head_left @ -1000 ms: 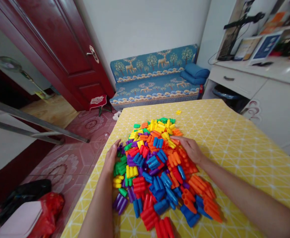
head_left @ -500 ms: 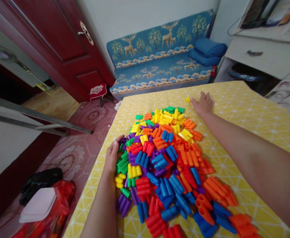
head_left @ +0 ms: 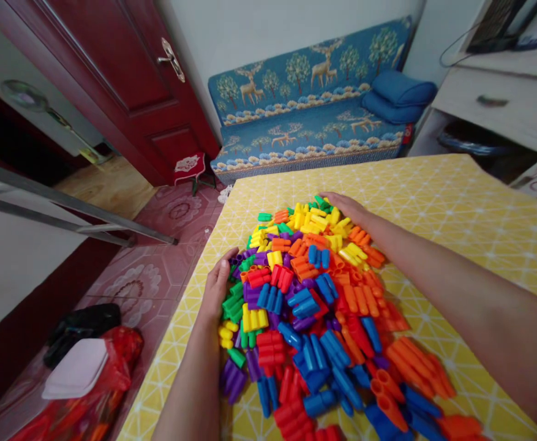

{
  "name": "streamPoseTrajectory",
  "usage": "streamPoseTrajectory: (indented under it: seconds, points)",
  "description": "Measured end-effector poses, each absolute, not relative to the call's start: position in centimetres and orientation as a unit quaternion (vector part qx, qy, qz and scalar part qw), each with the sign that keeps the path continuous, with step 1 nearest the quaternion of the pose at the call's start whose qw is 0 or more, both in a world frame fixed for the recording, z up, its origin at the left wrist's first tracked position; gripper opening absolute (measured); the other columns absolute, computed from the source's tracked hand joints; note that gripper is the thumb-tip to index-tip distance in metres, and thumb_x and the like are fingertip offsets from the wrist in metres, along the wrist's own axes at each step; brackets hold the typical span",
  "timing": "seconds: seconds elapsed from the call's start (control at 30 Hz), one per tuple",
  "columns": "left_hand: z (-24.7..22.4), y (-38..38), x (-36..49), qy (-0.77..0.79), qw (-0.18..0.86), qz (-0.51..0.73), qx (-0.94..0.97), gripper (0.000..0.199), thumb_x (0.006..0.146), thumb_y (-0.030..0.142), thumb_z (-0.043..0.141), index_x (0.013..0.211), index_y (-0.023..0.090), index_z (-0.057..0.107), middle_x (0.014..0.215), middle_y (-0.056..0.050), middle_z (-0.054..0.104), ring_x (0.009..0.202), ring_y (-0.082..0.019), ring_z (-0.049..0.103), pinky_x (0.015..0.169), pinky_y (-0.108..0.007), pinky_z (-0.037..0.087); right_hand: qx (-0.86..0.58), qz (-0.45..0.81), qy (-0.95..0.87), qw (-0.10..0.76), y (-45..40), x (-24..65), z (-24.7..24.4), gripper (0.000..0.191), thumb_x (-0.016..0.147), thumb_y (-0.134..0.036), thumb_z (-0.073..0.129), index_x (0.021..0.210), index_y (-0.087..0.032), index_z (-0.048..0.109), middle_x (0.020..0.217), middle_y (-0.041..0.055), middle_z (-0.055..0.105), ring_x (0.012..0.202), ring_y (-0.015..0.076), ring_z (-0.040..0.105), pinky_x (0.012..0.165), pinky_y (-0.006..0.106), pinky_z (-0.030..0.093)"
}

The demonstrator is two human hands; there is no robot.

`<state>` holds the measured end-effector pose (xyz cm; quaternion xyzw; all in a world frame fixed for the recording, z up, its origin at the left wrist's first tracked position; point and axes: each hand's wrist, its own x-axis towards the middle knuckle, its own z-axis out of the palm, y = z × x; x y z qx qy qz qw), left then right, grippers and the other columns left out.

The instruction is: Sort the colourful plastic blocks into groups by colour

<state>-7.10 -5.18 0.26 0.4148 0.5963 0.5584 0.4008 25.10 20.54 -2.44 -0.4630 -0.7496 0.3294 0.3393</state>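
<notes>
A large heap of plastic bullet-shaped building blocks (head_left: 296,300) in red, orange, yellow, green, blue and purple lies spread over the table. My left hand (head_left: 218,282) rests along the heap's left edge, fingers stretched out beside the purple and green blocks (head_left: 232,304). At the far edge of the pile, my right hand (head_left: 345,207) lies behind the green and yellow blocks (head_left: 326,205), with its fingers extended and touching them. Neither hand grips a block. Part of the right fingers is hidden behind the blocks.
A yellow patterned cloth (head_left: 424,202) covers the table. Behind stand a blue sofa (head_left: 291,128) with deer on it and a small red stool (head_left: 190,166). A white cabinet (head_left: 493,116) is at right. Bags (head_left: 121,349) and a pale lid (head_left: 76,367) lie on the floor at left.
My right hand has come from the table's far side back to the heap, bringing the stray yellow block against it. My left hand stays at the left edge. The view has shifted slightly.
</notes>
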Motion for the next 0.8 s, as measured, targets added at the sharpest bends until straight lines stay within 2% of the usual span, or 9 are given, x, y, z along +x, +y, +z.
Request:
streamPoseTrajectory:
  seconds: [0.13,0.27,0.37,0.47,0.6,0.7,0.8]
  points:
    - [0.6,-5.3,-6.7,0.606,0.367,0.551,0.44,0.062,0.082,0.063,0.052,0.125,0.019,0.061,0.131,-0.01,0.06,0.124,-0.029,0.053,0.104,-0.04,0.042,-0.385,0.415,-0.735,0.374,18.0,23.1,-2.4,0.071,0.081,-0.076,0.035,0.122,-0.025,0.061,0.136,0.0013,0.056,0.132,0.0237,0.044,0.114,0.044,0.027]
    - [1.3,-5.6,-6.4,0.611,0.343,0.536,0.471,0.055,0.085,0.06,0.05,0.125,0.024,0.061,0.128,-0.006,0.062,0.125,-0.026,0.052,0.109,-0.042,0.037,-0.387,0.46,-0.707,0.373,15.6,22.2,-1.7,0.071,0.076,-0.08,0.041,0.116,-0.026,0.066,0.135,0.0025,0.057,0.132,0.0273,0.043,0.115,0.048,0.024]
    - [1.4,-5.6,-6.5,0.604,0.338,0.538,0.481,0.052,0.085,0.06,0.05,0.121,0.025,0.063,0.127,-0.005,0.063,0.127,-0.024,0.051,0.113,-0.042,0.031,-0.379,0.517,-0.687,0.344,13.7,21.3,-0.1,0.072,0.078,-0.079,0.037,0.115,-0.026,0.067,0.133,0.0035,0.059,0.13,0.029,0.046,0.113,0.049,0.028]
    - [1.1,-5.5,-6.7,0.602,0.345,0.545,0.471,0.053,0.084,0.061,0.049,0.12,0.025,0.064,0.127,-0.006,0.063,0.124,-0.024,0.053,0.112,-0.042,0.032,-0.358,0.543,-0.685,0.328,11.5,19.9,2.2,0.072,0.08,-0.078,0.035,0.122,-0.027,0.063,0.135,0.0025,0.057,0.128,0.0288,0.049,0.111,0.049,0.033]
    - [0.9,-5.5,-6.7,0.597,0.342,0.556,0.466,0.057,0.087,0.061,0.045,0.124,0.021,0.062,0.13,-0.008,0.061,0.125,-0.025,0.052,0.112,-0.042,0.032,-0.37,0.441,-0.772,0.271,7.0,17.5,5.5,0.07,0.08,-0.074,0.044,0.13,-0.027,0.058,0.141,0.0013,0.051,0.132,0.0304,0.043,0.112,0.048,0.029]
    - [0.8,-5.6,-6.9,0.585,0.351,0.557,0.473,0.061,0.087,0.062,0.042,0.126,0.019,0.06,0.133,-0.009,0.059,0.128,-0.026,0.05,0.112,-0.042,0.032,-0.374,0.325,-0.844,0.205,2.2,16.4,7.7,0.068,0.085,-0.068,0.044,0.136,-0.023,0.051,0.141,0.0068,0.051,0.131,0.0325,0.045,0.109,0.05,0.032]
    - [0.7,-5.6,-7.1,0.569,0.364,0.555,0.485,0.064,0.088,0.063,0.041,0.127,0.016,0.06,0.132,-0.01,0.06,0.127,-0.028,0.05,0.111,-0.042,0.034,-0.347,0.235,-0.887,0.195,-2.8,16.9,8.9,0.063,0.091,-0.06,0.039,0.138,-0.019,0.049,0.138,0.0114,0.053,0.127,0.0302,0.048,0.107,0.05,0.034]
